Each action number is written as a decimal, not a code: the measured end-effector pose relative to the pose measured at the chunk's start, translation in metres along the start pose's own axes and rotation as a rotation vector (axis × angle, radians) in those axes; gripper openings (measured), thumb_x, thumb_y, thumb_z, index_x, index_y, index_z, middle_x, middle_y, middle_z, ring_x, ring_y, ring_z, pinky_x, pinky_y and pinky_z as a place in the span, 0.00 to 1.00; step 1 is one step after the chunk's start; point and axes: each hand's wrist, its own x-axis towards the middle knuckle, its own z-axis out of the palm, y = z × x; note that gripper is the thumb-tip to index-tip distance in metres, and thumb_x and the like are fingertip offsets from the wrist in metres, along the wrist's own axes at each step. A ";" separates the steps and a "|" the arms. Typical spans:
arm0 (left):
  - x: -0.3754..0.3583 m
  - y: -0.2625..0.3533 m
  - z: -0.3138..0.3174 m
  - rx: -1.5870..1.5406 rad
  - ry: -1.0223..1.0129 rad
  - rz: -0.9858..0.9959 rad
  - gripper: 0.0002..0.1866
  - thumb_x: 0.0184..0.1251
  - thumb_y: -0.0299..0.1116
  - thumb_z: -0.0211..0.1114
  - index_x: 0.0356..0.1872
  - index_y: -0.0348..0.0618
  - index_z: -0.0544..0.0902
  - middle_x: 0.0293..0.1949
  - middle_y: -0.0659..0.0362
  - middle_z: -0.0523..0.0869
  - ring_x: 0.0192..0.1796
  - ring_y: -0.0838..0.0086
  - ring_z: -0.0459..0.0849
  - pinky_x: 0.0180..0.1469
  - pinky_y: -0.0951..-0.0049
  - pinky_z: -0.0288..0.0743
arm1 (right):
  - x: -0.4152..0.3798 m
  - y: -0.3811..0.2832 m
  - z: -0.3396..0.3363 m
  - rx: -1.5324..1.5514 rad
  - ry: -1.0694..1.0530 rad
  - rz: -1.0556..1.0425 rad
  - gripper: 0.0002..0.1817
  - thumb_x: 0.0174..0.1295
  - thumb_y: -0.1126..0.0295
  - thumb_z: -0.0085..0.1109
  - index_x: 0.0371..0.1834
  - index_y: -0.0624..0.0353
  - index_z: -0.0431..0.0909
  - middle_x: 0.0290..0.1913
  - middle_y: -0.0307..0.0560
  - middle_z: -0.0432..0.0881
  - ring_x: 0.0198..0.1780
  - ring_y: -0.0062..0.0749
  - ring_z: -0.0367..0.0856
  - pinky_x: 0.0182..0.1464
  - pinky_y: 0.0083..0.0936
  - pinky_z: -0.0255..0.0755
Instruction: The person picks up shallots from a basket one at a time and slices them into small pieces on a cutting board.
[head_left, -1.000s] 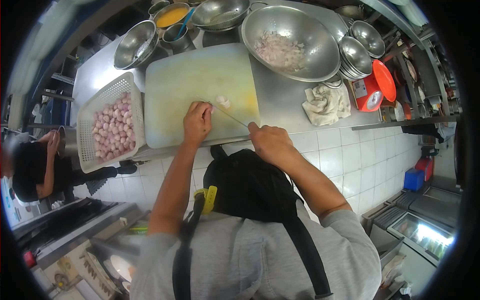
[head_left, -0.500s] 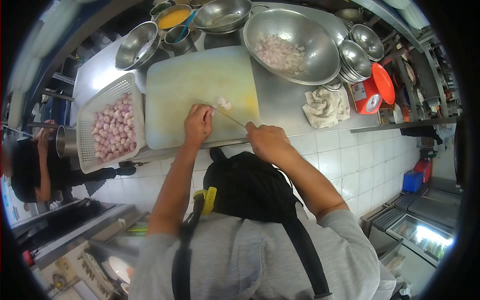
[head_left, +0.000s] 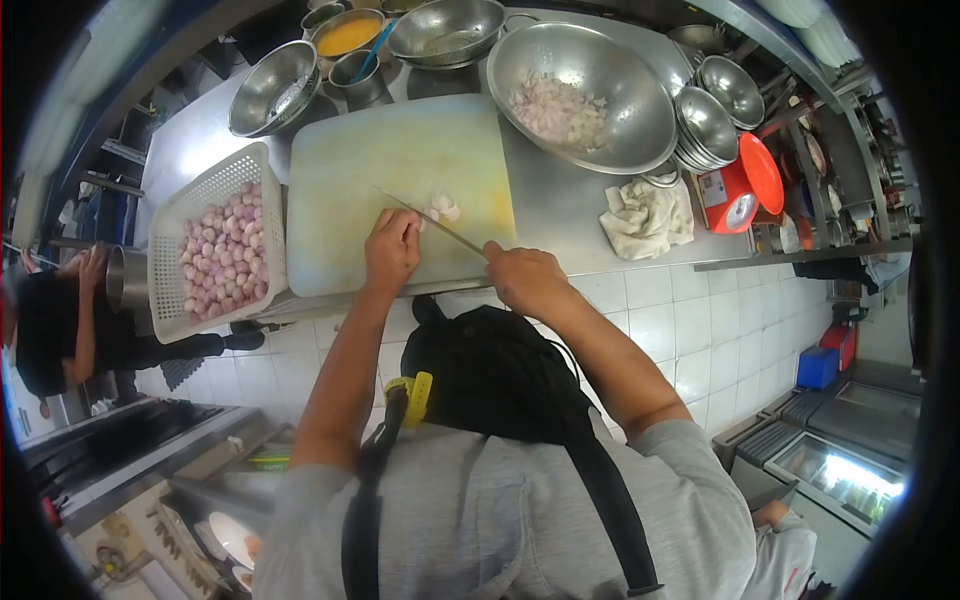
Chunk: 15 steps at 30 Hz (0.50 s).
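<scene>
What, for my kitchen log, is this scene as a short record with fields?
Right hand: holds a knife by its handle
Left hand: at the cutting board, beside the knife; anything held is unclear
White basket: left of the board, holding small pinkish bulbs
Large metal bowl: to the right, holding chopped pieces
Cloth: crumpled, near a red scale

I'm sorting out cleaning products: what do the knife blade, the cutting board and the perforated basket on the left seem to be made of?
Knife blade: metal, probably steel; thin, straight and grey, finish too small to judge.
Cutting board: likely matte plastic; pale, yellow-stained, no wood grain showing.
Perforated basket: probably moulded plastic, off-white, dull; regular holes through its walls.
</scene>
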 end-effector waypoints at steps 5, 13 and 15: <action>-0.002 0.003 -0.001 -0.035 0.022 -0.014 0.04 0.66 0.20 0.66 0.38 0.41 0.84 0.36 0.52 0.85 0.36 0.55 0.85 0.37 0.63 0.79 | -0.014 -0.007 -0.009 -0.020 0.017 0.000 0.09 0.77 0.66 0.54 0.49 0.61 0.73 0.32 0.59 0.87 0.43 0.58 0.89 0.47 0.53 0.79; -0.005 0.003 -0.002 -0.004 0.023 0.011 0.05 0.67 0.19 0.66 0.40 0.41 0.85 0.39 0.53 0.86 0.34 0.61 0.86 0.36 0.66 0.79 | -0.012 -0.009 -0.008 0.020 0.047 -0.028 0.11 0.66 0.75 0.56 0.50 0.64 0.73 0.35 0.61 0.88 0.44 0.59 0.90 0.47 0.52 0.81; -0.003 0.003 0.002 -0.016 0.048 0.000 0.05 0.67 0.19 0.66 0.40 0.41 0.85 0.39 0.53 0.86 0.34 0.60 0.86 0.36 0.66 0.79 | -0.006 0.000 0.003 0.014 0.045 -0.035 0.11 0.66 0.75 0.55 0.50 0.64 0.72 0.35 0.61 0.88 0.44 0.60 0.90 0.47 0.52 0.81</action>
